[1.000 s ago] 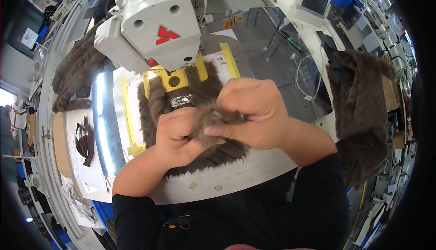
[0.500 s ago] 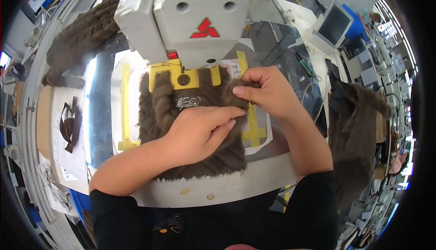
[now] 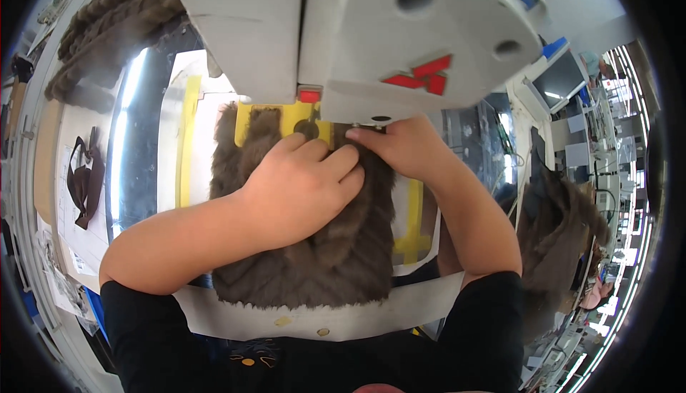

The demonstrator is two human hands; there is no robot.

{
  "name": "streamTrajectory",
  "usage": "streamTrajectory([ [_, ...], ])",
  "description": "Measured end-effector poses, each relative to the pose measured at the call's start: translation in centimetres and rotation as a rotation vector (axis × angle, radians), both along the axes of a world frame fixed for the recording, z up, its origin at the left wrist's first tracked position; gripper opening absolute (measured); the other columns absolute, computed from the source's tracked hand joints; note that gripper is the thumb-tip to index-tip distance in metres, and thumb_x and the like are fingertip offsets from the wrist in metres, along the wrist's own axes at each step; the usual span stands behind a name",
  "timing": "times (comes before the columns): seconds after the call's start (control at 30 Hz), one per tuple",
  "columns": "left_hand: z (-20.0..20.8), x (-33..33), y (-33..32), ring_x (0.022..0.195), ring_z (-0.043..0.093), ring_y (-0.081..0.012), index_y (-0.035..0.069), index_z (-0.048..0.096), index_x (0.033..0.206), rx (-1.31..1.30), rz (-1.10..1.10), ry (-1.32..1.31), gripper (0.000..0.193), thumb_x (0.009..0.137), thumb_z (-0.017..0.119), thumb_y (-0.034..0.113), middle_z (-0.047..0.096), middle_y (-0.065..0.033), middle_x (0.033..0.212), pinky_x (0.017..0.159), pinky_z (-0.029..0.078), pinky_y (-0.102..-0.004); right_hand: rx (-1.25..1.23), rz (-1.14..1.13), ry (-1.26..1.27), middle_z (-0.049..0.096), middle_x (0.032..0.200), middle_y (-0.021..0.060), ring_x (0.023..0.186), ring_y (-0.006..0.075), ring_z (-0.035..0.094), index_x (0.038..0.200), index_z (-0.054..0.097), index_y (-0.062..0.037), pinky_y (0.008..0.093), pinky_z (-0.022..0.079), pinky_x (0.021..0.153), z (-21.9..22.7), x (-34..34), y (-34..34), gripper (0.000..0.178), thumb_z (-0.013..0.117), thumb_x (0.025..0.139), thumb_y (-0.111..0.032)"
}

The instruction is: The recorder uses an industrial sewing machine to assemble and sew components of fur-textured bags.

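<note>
A brown fur piece (image 3: pixel 300 282) lies flat under the sewing machine head (image 3: pixel 436 28), its pale ragged edge toward me. Flat against its far part is a yellow plate (image 3: pixel 271 118) with a round hole, partly covered by fur. My left hand (image 3: pixel 307 186) rests on the middle of the fur with curled fingers, tips down by the plate. Just right of it, my right hand (image 3: pixel 404 146) is closed on the fur's far right part, thumb pointing left. The machine head hides some of my right fingers.
Yellow tape (image 3: pixel 189 143) runs along the white backing at the left. A dark brown strap (image 3: pixel 86 178) lies farther left. More brown fur lies at the far left (image 3: pixel 121 21) and at the right (image 3: pixel 554 243). A monitor (image 3: pixel 561 78) stands at the far right.
My left hand has moved away from me, toward the yellow plate, and covers the silvery patch. My right hand has gone farther in beside the machine head. The view has come closer to the machine.
</note>
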State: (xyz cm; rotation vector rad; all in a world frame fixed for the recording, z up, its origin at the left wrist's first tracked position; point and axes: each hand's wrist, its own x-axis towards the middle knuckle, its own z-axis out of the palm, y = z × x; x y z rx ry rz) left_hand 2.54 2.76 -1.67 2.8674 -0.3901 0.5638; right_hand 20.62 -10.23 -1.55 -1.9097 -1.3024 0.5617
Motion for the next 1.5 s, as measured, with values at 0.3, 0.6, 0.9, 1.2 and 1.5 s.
streamTrajectory([
  [0.3,-0.8,0.3,0.1,0.076,0.059,-0.0173,0.003,0.070,0.109,0.144,0.079,-0.040,0.037,0.075,0.062,0.015,0.071,-0.0063,0.107,0.069,0.045,-0.0328,-0.078,-0.065,-0.202,0.076,0.105,0.0109,0.097,0.0268,0.070,0.111,0.073,-0.0039,0.0372,0.054,0.086,-0.5,0.1,0.5,0.032,0.081,0.084,-0.020],
  [0.6,-1.5,1.4,0.2,0.072,0.061,-0.0192,0.005,0.068,0.094,0.141,0.107,-0.115,0.025,0.073,0.062,0.017,0.072,-0.0101,0.100,0.070,0.045,-0.0334,-0.038,-0.110,-0.301,0.074,0.109,0.0101,0.101,0.0292,0.070,0.115,0.072,-0.0086,0.0404,0.054,0.085,-1.2,0.9,0.6,0.040,0.081,0.083,-0.030],
  [0.9,-1.7,1.9,0.3,0.065,0.060,-0.0207,0.010,0.060,0.084,0.123,0.141,-0.105,0.012,0.074,0.063,0.015,0.069,-0.0094,0.095,0.065,0.044,-0.0342,0.044,-0.114,0.140,0.074,0.097,0.0165,0.089,0.0307,0.071,0.109,0.071,-0.0025,0.0373,0.055,0.078,-0.1,1.6,0.7,0.035,0.078,0.077,-0.015],
  [1.2,-0.9,1.6,-0.2,0.074,0.064,-0.0230,0.010,0.061,0.091,0.145,0.200,0.075,0.014,0.077,0.061,0.010,0.072,-0.0098,0.113,0.074,0.049,-0.0378,0.045,-0.160,-0.064,0.073,0.078,0.0188,0.075,0.0355,0.072,0.088,0.075,0.0016,0.0414,0.056,0.070,-1.4,2.1,1.0,0.025,0.072,0.072,-0.017],
  [1.5,-0.9,1.7,-0.5,0.071,0.064,-0.0207,0.011,0.061,0.090,0.187,0.217,0.042,0.013,0.077,0.061,0.011,0.072,-0.0098,0.109,0.071,0.049,-0.0356,0.047,-0.192,-0.045,0.073,0.079,0.0200,0.077,0.0379,0.072,0.087,0.075,0.0015,0.0426,0.056,0.072,-1.9,2.1,1.1,0.024,0.071,0.072,-0.016],
])
